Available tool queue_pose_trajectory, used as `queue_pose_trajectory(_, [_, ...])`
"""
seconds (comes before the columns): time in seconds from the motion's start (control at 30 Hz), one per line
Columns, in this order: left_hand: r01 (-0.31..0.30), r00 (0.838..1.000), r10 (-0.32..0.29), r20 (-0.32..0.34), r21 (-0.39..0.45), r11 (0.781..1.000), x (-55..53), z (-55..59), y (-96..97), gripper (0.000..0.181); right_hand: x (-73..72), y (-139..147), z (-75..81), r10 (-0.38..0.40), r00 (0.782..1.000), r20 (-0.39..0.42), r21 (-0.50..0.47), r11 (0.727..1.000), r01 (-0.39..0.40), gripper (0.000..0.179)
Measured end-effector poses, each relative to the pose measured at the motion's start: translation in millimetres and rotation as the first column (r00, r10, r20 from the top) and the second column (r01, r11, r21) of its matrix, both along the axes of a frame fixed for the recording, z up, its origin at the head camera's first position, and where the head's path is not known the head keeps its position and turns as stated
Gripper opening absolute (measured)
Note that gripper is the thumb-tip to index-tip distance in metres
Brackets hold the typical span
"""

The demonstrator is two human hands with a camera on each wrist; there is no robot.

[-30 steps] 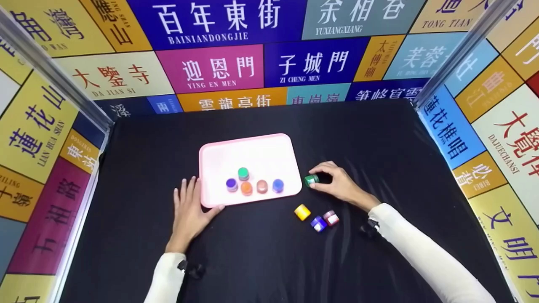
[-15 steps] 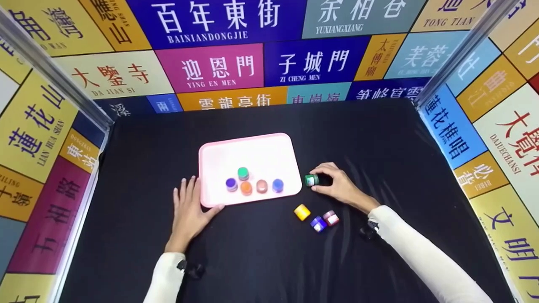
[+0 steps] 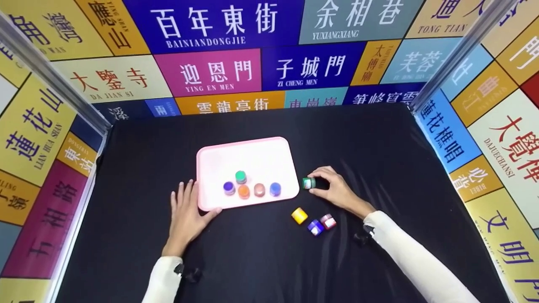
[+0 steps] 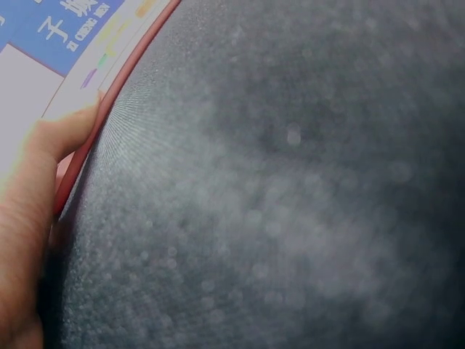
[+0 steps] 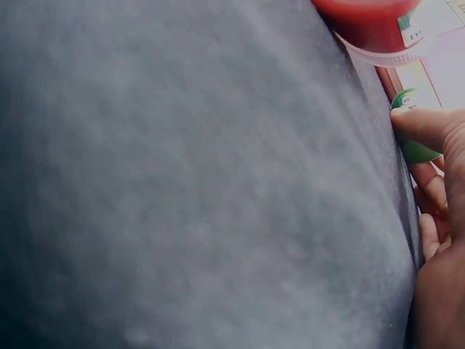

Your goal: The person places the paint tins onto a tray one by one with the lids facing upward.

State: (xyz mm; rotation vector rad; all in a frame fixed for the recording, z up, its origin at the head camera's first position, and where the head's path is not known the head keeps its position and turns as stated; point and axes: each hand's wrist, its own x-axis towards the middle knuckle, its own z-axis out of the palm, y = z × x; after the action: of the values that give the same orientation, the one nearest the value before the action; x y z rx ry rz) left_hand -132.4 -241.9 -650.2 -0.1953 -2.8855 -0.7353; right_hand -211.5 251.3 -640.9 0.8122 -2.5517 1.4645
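Right hand (image 3: 335,189): thumb and fingers pinch a short green cylindrical paint jar (image 3: 308,182), clear-sided with a white label, apparently on its side. It sits just beside the right edge of a white rectangular tray with a pink rim (image 3: 199,176), on the black cloth-covered worktop (image 3: 358,143). Contact with the rim: cannot tell, nor whether the jar is lifted.

Handling, judged by eye: light, stiff plastic, probably smooth enough to slip or roll. Best hold likely across the round wall, thumb opposite fingers; a grip on the lid alone seems less sure.

Right forearm, white-sleeved, slants in from lower right; hand low, palm side turned toward the tray.

Left hand (image 3: 185,215): fingers nearly straight, lying at the tray's left edge; thumb spread away, touching the near rim. Looks like a steadying pose.

On the tray, standing: purple jar (image 3: 228,187), orange jar (image 3: 244,192), copper-brown jar (image 3: 259,190), blue jar (image 3: 275,189) in a rough row, bright green jar (image 3: 240,176) behind. Nearer the person, off the tray: yellow jar (image 3: 299,215), dark blue jar (image 3: 315,227), red jar (image 3: 328,221), the last two side by side.
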Motion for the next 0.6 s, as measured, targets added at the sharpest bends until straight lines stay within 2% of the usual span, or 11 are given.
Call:
queue_pose_trajectory(0.23, [-0.003, 1.0, 0.003, -0.012, 0.005, 1.0, -1.5, -1.3, -1.2, 0.119, -2.3, -3.6, -1.7, -0.006, 1.0, -0.02, -0.059, 0.998, 0.004, 0.043])
queue_pose_trajectory(0.6, [-0.006, 1.0, 0.006, -0.028, 0.017, 1.0, -0.6, -2.7, 0.6, 0.117, -1.0, 2.9, -3.2, -0.009, 1.0, 0.017, -0.037, 0.999, 0.01, 0.039])
